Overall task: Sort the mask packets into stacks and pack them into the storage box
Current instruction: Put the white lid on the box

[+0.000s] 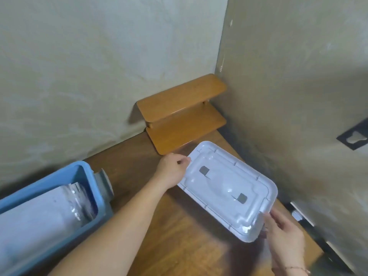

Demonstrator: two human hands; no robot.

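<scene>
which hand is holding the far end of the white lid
The left hand pinches the white lid at its far end, near the wooden shelf. The right hand holds the near end.

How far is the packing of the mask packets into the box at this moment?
Done: silvery mask packets already lie inside the blue storage box, though how they are stacked cannot be told. In hand: the left hand and right hand hold the white lid by opposite ends, above the wooden table. Left: probably setting the lid on the box.
</scene>
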